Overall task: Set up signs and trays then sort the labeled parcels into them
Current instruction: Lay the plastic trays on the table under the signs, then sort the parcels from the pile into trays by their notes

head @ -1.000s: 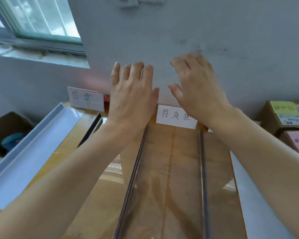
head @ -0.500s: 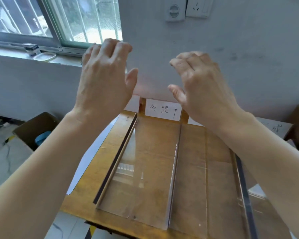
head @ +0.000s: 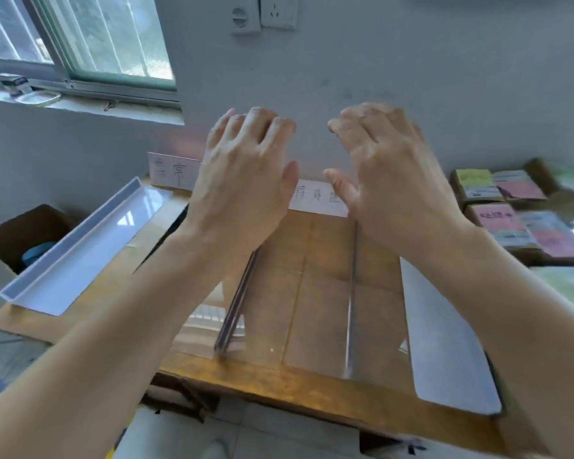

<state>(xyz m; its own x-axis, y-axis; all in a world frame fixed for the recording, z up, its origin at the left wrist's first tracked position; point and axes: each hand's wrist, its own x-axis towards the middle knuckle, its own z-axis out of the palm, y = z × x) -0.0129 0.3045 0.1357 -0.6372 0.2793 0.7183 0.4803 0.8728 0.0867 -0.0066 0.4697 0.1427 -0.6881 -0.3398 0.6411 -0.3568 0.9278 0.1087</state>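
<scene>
Left hand [head: 242, 180]: raised above the table [head: 279, 385], back toward the camera, fingers loosely extended, grasping nothing. Right hand [head: 388, 173]: level with it and apart from it, fingers relaxed and slightly blurred, likewise empty.

Trays, clear plastic, lying flat on the table: three counted with confidence.
- Middle tray [head: 312, 293]: long axis runs from the table's near edge to its far edge.
- Right tray [head: 444, 342]: parallel, just beside it toward the table's right end.
- Left tray [head: 80, 253]: at the table's left end, skewed, far end turned toward the table's centre, raised wall along its left side.

The left forearm covers a dark edge between the left and middle trays; whether it is a fourth tray cannot be told.

Signs: two counted, upright along the table's far edge, faces toward the camera: left sign [head: 173, 170] and middle sign [head: 318, 197], the latter partly covered by both hands.

Parcels [head: 497, 207]: beyond the table's right end, pink and yellow labels up; blur prevents a count.

Cardboard box [head: 20, 233]: one, left of the table.
</scene>
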